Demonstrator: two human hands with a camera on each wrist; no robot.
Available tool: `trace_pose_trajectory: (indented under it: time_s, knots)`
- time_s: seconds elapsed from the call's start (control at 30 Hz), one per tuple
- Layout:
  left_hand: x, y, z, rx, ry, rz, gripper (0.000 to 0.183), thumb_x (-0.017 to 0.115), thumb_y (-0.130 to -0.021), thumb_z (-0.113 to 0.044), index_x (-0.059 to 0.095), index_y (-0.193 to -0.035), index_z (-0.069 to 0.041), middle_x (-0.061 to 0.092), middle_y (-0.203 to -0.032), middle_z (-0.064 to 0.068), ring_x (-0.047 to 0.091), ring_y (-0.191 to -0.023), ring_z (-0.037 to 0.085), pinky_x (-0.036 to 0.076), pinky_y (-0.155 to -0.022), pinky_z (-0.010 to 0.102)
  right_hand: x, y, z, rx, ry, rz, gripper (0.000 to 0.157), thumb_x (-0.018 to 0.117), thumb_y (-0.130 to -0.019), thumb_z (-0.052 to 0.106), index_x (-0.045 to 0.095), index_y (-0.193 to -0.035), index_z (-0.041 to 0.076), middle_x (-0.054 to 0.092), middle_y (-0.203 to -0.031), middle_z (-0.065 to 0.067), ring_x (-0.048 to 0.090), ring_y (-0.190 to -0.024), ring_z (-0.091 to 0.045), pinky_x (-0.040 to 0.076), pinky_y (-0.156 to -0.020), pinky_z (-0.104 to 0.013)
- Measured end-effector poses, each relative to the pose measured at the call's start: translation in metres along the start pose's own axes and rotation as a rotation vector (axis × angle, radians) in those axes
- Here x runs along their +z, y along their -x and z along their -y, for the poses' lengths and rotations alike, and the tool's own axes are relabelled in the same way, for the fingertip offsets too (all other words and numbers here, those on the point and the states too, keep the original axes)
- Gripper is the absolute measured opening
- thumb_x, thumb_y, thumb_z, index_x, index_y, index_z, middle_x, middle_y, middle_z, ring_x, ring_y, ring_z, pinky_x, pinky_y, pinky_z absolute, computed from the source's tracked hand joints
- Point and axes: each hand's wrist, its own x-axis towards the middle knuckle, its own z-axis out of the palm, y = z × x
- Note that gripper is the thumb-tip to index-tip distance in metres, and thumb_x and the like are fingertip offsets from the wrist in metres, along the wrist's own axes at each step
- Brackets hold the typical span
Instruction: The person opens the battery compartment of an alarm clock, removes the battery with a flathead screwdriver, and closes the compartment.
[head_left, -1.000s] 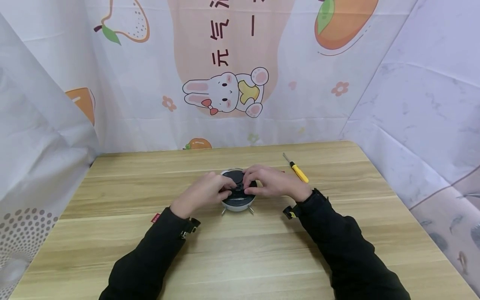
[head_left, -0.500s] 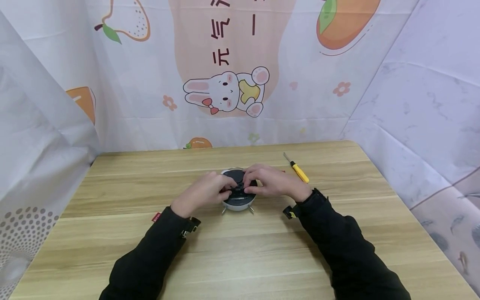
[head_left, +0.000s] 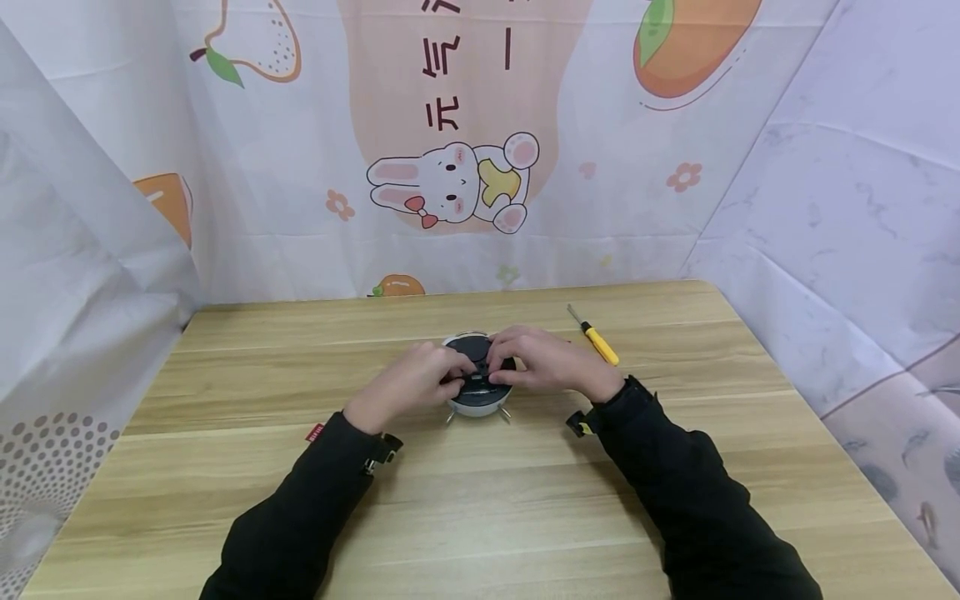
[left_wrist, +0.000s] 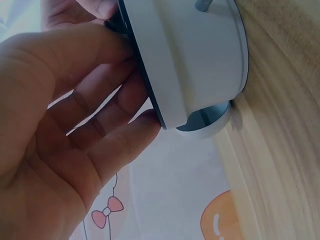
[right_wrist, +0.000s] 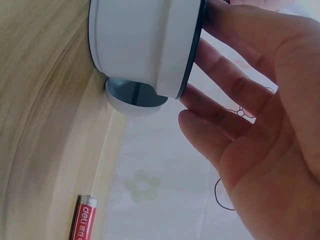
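Note:
A round white twin-bell alarm clock lies face down at mid-table, its dark back up and its two short metal legs towards me. My left hand bends over it from the left, thumb and fingertips at the middle of the back. From the right, my right hand brings its bent fingers and thumb to the same spot. In the left wrist view a small dark part stands out from the back plate between the fingers. The fingertips hide most of it. One bell shows in the right wrist view.
A screwdriver with a yellow handle lies at the back right. One red battery sits by the left sleeve, and another battery lies beyond the right hand. The wooden table meets a printed curtain behind.
The alarm clock has shifted slightly away from me under the fingers. Both hands keep nearly the same pose at its back, moving only a little.

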Motion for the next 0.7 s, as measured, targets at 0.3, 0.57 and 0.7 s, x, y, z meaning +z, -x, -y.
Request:
trace_pose_trajectory:
  time_s: [0.3, 0.57, 0.7]
  knots:
    - [-0.001, 0.0002, 0.001, 0.014, -0.021, 0.032, 0.014, 0.075, -0.09, -0.004, 0.079, -0.103, -0.007, 0.076, -0.097, 0.002, 0.07, -0.089, 0.012, 0.057, -0.083, 0.033, 0.001, -0.001, 0.0003, -0.021, -0.02, 0.005, 0.007, 0.074, -0.095, 0.022, 0.076, -0.095, 0.015, 0.068, -0.105, 0.002, 0.062, -0.118, -0.02, 0.04, -0.112, -0.036]
    - [-0.0008, 0.0008, 0.0017, 0.042, -0.039, 0.04, 0.01, 0.075, -0.09, -0.004, 0.079, -0.096, -0.01, 0.075, -0.093, -0.002, 0.068, -0.085, 0.01, 0.056, -0.083, 0.033, 0.0016, -0.0015, 0.0018, -0.02, -0.008, 0.011, 0.006, 0.075, -0.095, 0.022, 0.076, -0.095, 0.016, 0.068, -0.106, 0.002, 0.061, -0.121, -0.023, 0.043, -0.109, -0.038]
    - [-0.0018, 0.0026, 0.0015, 0.066, -0.059, 0.036, 0.012, 0.075, -0.09, -0.004, 0.081, -0.099, -0.01, 0.076, -0.095, 0.0, 0.071, -0.09, 0.013, 0.057, -0.085, 0.034, 0.0022, -0.0018, 0.0026, -0.013, -0.021, 0.017, 0.006, 0.076, -0.094, 0.022, 0.076, -0.094, 0.016, 0.068, -0.107, 0.002, 0.059, -0.124, -0.024, 0.04, -0.111, -0.036]
